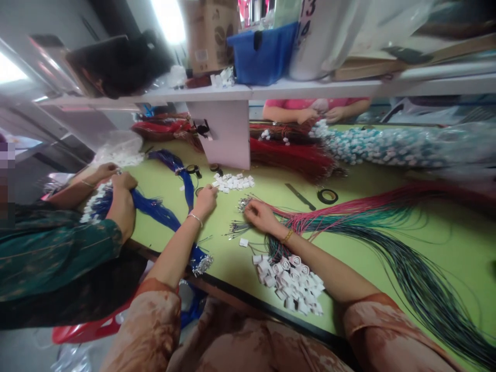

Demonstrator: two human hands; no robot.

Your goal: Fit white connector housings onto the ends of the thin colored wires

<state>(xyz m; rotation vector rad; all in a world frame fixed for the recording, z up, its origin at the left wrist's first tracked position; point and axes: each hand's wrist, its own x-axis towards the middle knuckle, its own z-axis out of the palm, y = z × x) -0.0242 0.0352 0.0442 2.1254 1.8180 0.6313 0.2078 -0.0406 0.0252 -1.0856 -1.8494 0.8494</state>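
My left hand [205,199] reaches forward on the green table [387,222], its fingers curled at the near edge of a small pile of white connectors [233,182]. My right hand [260,214] rests closed on the ends of a long bundle of pink and dark green wires [349,217] that fans out to the right. A loose white connector [244,242] lies just below it. A heap of white connectors [290,281] sits under my right forearm near the table's front edge.
A person in a green sleeve at the left handles a blue wire bundle [163,212]. Another person in pink works at the far side [313,109]. Red wire bundles [294,155], tape rolls [327,196], a white shelf support [228,134] and a blue bin [263,54] stand beyond.
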